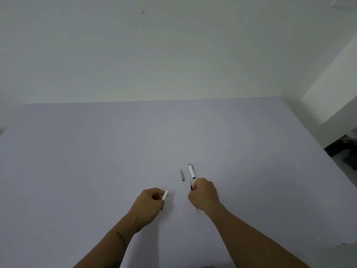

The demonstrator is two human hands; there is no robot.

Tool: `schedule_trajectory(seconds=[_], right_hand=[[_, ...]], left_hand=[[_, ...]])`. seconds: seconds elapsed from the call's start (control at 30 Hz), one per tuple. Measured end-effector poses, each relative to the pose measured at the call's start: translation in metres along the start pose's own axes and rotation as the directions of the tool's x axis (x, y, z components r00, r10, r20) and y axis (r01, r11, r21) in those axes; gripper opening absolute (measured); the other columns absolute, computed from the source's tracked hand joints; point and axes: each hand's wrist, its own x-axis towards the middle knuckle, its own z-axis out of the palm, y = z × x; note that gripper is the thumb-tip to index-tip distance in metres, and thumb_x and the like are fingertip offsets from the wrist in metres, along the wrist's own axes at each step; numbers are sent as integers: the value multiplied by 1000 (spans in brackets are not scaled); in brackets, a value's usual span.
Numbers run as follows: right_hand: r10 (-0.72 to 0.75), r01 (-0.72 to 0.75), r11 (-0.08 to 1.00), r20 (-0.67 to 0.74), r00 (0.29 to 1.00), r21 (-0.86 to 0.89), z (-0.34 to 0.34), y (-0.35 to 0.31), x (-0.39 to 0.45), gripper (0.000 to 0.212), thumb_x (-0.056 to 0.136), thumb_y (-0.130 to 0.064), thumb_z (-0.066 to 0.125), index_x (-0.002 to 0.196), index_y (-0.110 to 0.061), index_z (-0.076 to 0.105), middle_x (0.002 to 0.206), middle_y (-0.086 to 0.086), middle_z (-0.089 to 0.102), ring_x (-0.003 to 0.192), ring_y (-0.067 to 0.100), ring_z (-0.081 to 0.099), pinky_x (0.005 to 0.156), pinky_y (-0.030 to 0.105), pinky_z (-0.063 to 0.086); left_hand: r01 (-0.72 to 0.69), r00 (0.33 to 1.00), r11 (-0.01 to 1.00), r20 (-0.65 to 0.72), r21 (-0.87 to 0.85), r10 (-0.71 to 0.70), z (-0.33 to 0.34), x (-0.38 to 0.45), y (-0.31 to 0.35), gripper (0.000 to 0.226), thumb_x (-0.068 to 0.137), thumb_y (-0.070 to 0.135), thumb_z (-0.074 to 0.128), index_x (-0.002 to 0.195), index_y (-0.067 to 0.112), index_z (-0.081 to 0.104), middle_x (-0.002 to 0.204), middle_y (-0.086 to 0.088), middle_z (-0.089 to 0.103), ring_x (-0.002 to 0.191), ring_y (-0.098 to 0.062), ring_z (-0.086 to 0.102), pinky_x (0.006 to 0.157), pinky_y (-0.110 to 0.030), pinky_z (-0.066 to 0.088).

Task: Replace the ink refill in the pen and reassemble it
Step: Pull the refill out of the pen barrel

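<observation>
The left hand (152, 200) is curled around a white pen barrel (165, 194), whose open end pokes out toward the right. Just past it, a silver tip piece (182, 174) lies on the pale desk (77, 161), with a white cap (191, 171) beside it. Nearest these, the right hand (203, 194) pinches a thin dark refill (191, 185), its end pointing up toward the cap.

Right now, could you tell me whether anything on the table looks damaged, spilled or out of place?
Nothing stands out. The tip and cap lie apart on the table, as expected mid-disassembly.
</observation>
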Motion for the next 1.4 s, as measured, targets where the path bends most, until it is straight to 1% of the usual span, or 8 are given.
schedule_trajectory(seconds=[0.17,0.43,0.57,0.7,0.97,1.13,1.27,1.4], right_hand=[[-59,53,995,-70,996,-87,12,-5,3,14,84,-13,54,98,-14,54,95,6,60,83,27,63,64,28,42],[-38,34,999,-129,991,-29,-3,12,3,14,82,-26,61,76,-18,51,80,4,63,70,26,58,60,30,46],[3,-16,990,-93,996,-140,-14,26,2,12,82,-26,57,85,-15,56,89,4,63,78,25,60,64,29,45],[28,-40,976,-60,998,-215,-5,31,-2,24,85,-30,56,70,-18,42,84,2,56,75,23,55,64,27,42],[54,-62,980,-47,997,-187,3,26,-7,25,82,-18,55,64,-20,38,69,-4,45,70,22,52,59,26,41],[38,-35,996,-35,999,84,-15,6,-9,19,76,-23,55,62,-18,43,69,2,58,62,24,56,51,26,39],[-62,84,860,-60,996,504,-27,-32,-18,15,76,-18,55,65,-9,53,69,10,71,55,14,69,53,32,52],[-100,92,813,-18,995,575,-27,-45,-21,14,80,-17,60,72,-5,62,66,4,59,63,19,56,56,33,43]], left_hand=[[18,1000,1000,-12,11,-18,-6,-1,-8,22,84,2,59,80,21,69,78,-3,64,69,-17,55,62,-29,48],[18,1000,1000,-23,1,-18,-5,2,-9,17,82,4,64,89,18,72,81,-2,63,71,-16,56,65,-29,48],[15,999,1000,-30,-12,-15,-1,5,-2,17,82,4,66,90,18,71,82,-1,63,72,-17,57,67,-31,50],[5,999,1000,-33,10,-5,4,5,3,13,81,6,68,85,17,70,85,-5,66,74,-19,59,67,-31,51],[-6,1000,999,-30,44,7,0,2,5,14,81,4,64,79,18,67,78,0,63,64,-16,55,58,-26,46],[-25,999,998,-38,52,27,-4,3,5,18,82,2,61,75,19,64,72,2,60,58,-13,51,52,-23,43],[-30,999,998,-35,55,32,-3,3,7,19,82,1,60,77,18,65,74,0,60,62,-14,52,56,-24,44],[-43,999,998,-30,51,44,-4,5,9,21,84,1,60,77,20,65,76,0,61,67,-14,54,58,-23,44]])
